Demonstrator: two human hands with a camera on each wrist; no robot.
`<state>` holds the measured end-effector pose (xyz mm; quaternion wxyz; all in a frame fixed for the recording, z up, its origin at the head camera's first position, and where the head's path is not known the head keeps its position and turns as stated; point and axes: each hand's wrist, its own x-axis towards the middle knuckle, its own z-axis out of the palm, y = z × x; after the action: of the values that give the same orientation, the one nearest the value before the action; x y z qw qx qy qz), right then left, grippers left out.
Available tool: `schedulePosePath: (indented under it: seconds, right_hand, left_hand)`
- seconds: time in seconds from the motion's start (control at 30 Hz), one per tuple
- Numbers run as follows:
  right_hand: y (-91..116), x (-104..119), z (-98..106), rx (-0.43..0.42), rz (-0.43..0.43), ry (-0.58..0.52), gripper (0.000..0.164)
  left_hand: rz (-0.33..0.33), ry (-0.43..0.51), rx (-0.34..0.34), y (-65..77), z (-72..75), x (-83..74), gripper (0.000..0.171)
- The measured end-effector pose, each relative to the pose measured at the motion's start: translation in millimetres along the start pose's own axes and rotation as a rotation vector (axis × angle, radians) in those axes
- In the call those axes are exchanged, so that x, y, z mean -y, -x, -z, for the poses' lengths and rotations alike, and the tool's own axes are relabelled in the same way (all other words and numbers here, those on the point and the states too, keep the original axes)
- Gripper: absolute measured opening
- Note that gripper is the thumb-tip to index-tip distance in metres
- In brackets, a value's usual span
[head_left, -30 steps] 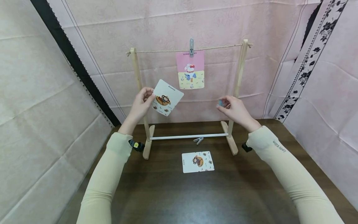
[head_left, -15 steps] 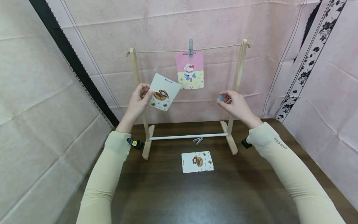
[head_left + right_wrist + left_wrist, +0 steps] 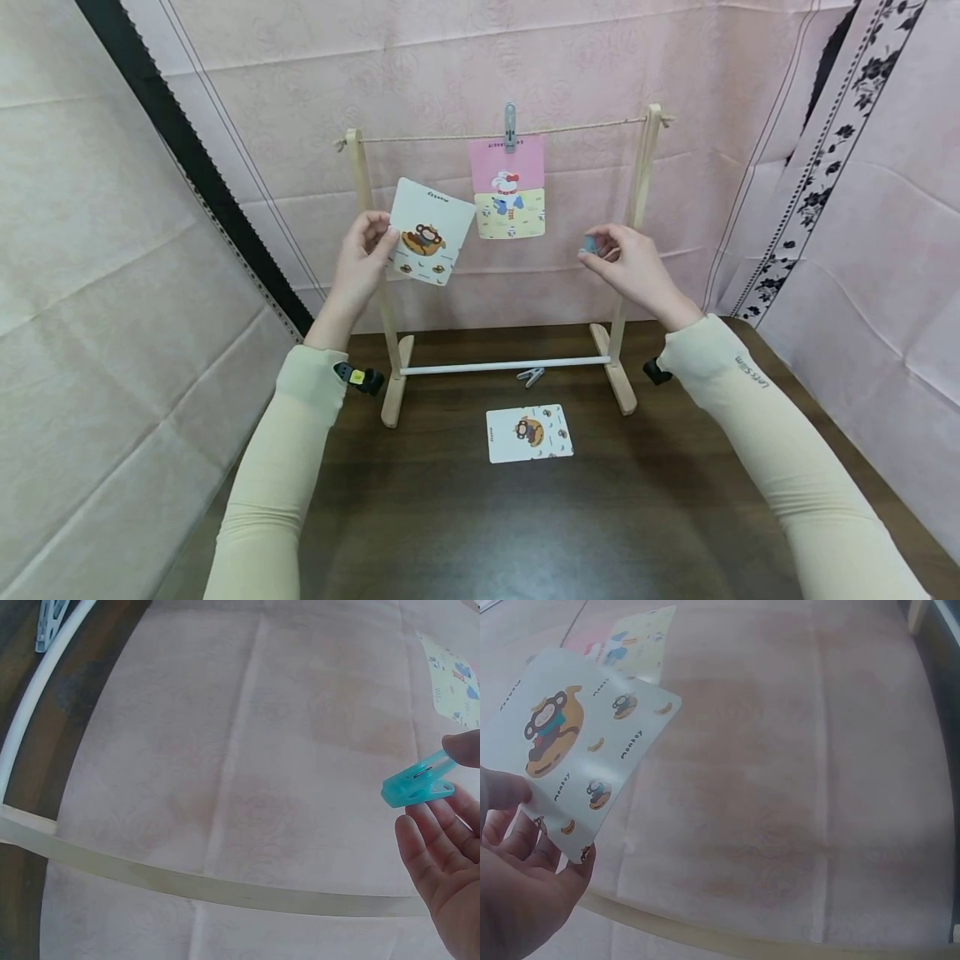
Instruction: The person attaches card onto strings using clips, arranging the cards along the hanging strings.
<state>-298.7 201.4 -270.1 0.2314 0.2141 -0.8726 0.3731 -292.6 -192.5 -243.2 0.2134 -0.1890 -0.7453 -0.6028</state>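
Note:
My left hand (image 3: 363,254) pinches a white card (image 3: 431,225) with a monkey-and-banana picture by its left edge, tilted in the air in front of the rack's left post. A blue-green clothespin (image 3: 420,780) is between the thumb and fingers of my right hand (image 3: 626,260), near the right post. On the rope (image 3: 431,137) a grey-blue clothespin (image 3: 510,125) holds a pink and yellow card (image 3: 508,187) with a white cartoon animal. The held card's upper right corner hangs just left of that card.
The wooden rack's left post (image 3: 360,171) and right post (image 3: 642,171) stand on the dark table (image 3: 480,525), joined low down by a white bar (image 3: 502,365). A grey clothespin (image 3: 532,377) and another monkey card (image 3: 529,433) lie on the table. Pale cloth hangs behind.
My left hand has raised the monkey card and shifted it left, turning it more upright. My right hand, still holding the clothespin, has risen slightly. The hanging card stays put.

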Motion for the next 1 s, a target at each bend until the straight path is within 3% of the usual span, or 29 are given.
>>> schedulePosePath:
  seconds: [0.23,0.63,1.0]
  right_hand:
    - [-2.6,3.2,2.6,0.004,0.001,0.005,0.040]
    - [-2.4,8.7,8.7,-0.010,-0.009,-0.011,0.042]
    - [-3.7,8.8,10.8,-0.019,0.006,0.000,0.042]
  left_hand:
    - [0.015,0.077,-0.067,-0.1,4.3,-8.1,0.012]
    - [0.020,0.178,-0.182,-4.1,0.6,-10.7,0.008]
    - [0.055,0.197,-0.261,-7.5,-3.8,-10.4,0.009]
